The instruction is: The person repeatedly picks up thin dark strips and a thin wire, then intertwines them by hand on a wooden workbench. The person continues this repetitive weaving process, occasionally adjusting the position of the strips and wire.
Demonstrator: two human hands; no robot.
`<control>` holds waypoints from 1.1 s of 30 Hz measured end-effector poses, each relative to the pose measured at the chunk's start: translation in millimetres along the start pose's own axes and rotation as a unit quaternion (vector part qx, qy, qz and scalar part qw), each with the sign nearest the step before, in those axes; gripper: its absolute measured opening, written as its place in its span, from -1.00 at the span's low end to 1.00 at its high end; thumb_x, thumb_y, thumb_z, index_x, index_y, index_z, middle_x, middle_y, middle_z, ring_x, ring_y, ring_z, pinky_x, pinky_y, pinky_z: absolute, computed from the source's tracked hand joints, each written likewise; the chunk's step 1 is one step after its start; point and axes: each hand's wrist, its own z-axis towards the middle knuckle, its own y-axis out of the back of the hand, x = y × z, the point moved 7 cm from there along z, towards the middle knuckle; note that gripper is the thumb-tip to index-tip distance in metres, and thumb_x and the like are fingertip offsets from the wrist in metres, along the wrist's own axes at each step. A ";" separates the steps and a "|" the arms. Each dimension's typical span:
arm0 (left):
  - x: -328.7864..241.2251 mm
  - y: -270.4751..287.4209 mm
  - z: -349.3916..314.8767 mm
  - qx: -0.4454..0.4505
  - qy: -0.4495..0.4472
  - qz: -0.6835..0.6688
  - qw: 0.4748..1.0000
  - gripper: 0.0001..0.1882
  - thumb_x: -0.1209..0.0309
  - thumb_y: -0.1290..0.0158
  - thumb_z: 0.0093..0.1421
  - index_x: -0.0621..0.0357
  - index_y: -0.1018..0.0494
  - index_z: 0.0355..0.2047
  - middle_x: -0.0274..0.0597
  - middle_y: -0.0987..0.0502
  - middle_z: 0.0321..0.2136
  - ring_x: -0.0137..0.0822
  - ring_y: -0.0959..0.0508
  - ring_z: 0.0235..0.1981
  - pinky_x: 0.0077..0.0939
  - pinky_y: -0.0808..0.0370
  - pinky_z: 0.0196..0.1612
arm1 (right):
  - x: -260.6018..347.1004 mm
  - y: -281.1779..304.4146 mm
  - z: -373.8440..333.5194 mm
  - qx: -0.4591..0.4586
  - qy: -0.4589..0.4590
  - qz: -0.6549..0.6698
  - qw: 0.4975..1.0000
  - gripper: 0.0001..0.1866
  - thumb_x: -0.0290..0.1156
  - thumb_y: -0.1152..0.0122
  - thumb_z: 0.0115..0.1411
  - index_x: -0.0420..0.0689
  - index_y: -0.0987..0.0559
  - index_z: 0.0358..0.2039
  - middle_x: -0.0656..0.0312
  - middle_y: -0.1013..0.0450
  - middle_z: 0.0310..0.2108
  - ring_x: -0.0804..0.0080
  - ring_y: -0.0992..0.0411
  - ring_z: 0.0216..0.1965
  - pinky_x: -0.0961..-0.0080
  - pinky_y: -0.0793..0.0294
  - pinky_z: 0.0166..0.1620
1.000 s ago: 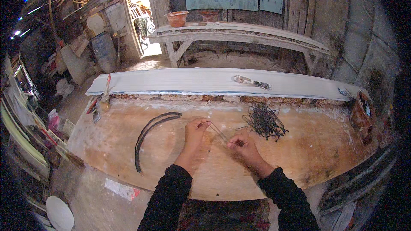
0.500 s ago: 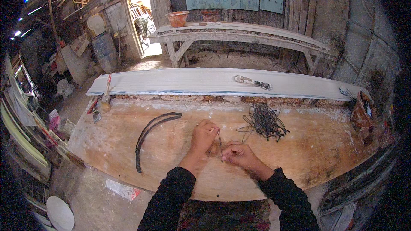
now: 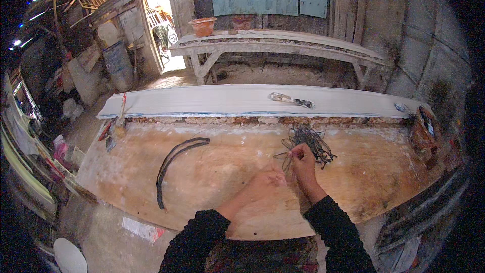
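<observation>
On the wooden board, a tangled pile of thin black strands (image 3: 319, 147), perhaps wire or cord, lies right of the middle. My right hand (image 3: 305, 167) is at the near-left edge of this pile, its thumb and fingers pinched on a thin black strand. Just left of it, my left hand (image 3: 260, 184) is low over the board; motion smears its fingers, so what it holds, if anything, does not show. A curved black strip bundle (image 3: 169, 164) lies farther left on the same board.
Behind the board runs a long white slab (image 3: 227, 98), with a stained handled tool (image 3: 291, 100) on it. Brushes (image 3: 121, 116) rest at its left end. A brown container (image 3: 423, 131) stands at the right. Farther back is a bench (image 3: 283, 45) bearing a terracotta-coloured pot (image 3: 203, 27).
My right hand has moved away and right to the pile. My left hand has lowered and shifted right, blurring. The dark strand stretched between both hands no longer shows there.
</observation>
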 end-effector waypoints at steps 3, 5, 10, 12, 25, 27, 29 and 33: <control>-15.2 -18.7 -1.6 0.046 -0.013 0.045 0.998 -0.91 0.46 0.02 0.08 0.23 -0.37 -0.43 -0.28 -0.29 -0.36 -0.41 -0.35 -0.29 -0.56 -0.31 -0.22 | 12.1 -2.1 -4.2 0.001 0.026 -0.033 0.999 -0.92 -0.52 -0.12 -0.04 -0.16 -0.46 -0.47 0.26 -0.36 -0.53 0.49 -0.30 -0.48 0.60 -0.28 -0.37; -16.5 -20.3 -2.1 0.050 -0.012 0.042 0.998 -0.90 0.44 0.01 0.08 0.23 -0.36 -0.44 -0.29 -0.30 -0.37 -0.41 -0.34 -0.30 -0.55 -0.30 -0.21 | 19.4 -3.2 -6.2 0.003 0.034 -0.037 0.999 -0.88 -0.48 -0.16 -0.07 -0.15 -0.49 -0.45 0.22 -0.38 -0.52 0.40 -0.34 -0.46 0.54 -0.31 -0.34; -11.1 -17.4 -4.0 0.068 -0.033 -0.011 0.997 -0.87 0.42 -0.03 0.05 0.22 -0.36 -0.46 -0.30 -0.33 -0.41 -0.41 -0.35 -0.30 -0.54 -0.28 -0.19 | 15.6 -5.8 -7.3 0.017 -0.010 -0.041 0.999 -0.88 -0.43 -0.16 -0.05 -0.16 -0.51 -0.46 0.20 -0.37 -0.54 0.37 -0.33 -0.45 0.47 -0.31 -0.34; -25.5 -3.4 -0.6 0.043 -0.106 0.125 0.986 -0.88 0.43 -0.05 0.03 0.21 -0.37 -0.46 -0.31 -0.36 -0.42 -0.42 -0.36 -0.30 -0.54 -0.28 -0.20 | 13.5 -2.2 -6.9 -0.008 -0.001 -0.025 1.000 -0.88 -0.42 -0.17 -0.05 -0.17 -0.52 -0.47 0.19 -0.37 -0.54 0.36 -0.32 -0.45 0.47 -0.30 -0.35; 10.2 97.0 -8.8 -0.354 0.043 -0.387 0.851 -0.94 0.41 0.06 0.12 0.09 -0.33 -0.44 -0.26 -0.44 -0.42 -0.39 -0.42 -0.44 -0.53 -0.39 -0.30 | 52.5 -54.7 -50.0 0.299 0.109 -0.090 0.944 -0.84 -0.33 -0.09 0.02 -0.16 -0.50 -0.49 0.12 -0.32 -0.52 0.22 -0.32 -0.45 0.38 -0.34 -0.36; 24.6 98.5 -14.2 -0.370 0.064 -0.436 0.818 -0.94 0.40 0.06 0.12 0.09 -0.33 -0.44 -0.28 -0.42 -0.47 -0.41 -0.41 -0.47 -0.51 -0.39 -0.35 | 57.2 -62.6 -56.5 0.314 0.139 -0.109 0.933 -0.83 -0.31 -0.06 0.05 -0.16 -0.48 -0.47 0.11 -0.33 -0.51 0.17 -0.33 -0.46 0.35 -0.34 -0.37; 39.7 102.8 -17.4 -0.379 0.075 -0.453 0.804 -0.93 0.40 0.07 0.13 0.10 -0.32 -0.45 -0.29 -0.40 -0.51 -0.43 -0.39 -0.51 -0.50 -0.39 -0.40 | 61.8 -66.5 -59.6 0.320 0.149 -0.125 0.927 -0.82 -0.31 -0.04 0.06 -0.15 -0.47 -0.46 0.11 -0.33 -0.50 0.15 -0.33 -0.47 0.34 -0.34 -0.39; 51.6 110.9 -18.9 -0.395 0.084 -0.421 0.812 -0.93 0.42 0.09 0.13 0.11 -0.30 -0.45 -0.31 -0.35 -0.56 -0.46 -0.33 -0.58 -0.52 -0.36 -0.48 | 72.6 -66.6 -64.0 0.315 0.135 -0.149 0.928 -0.83 -0.32 -0.02 0.07 -0.16 -0.45 -0.49 0.12 -0.30 -0.52 0.13 -0.33 -0.48 0.32 -0.33 -0.42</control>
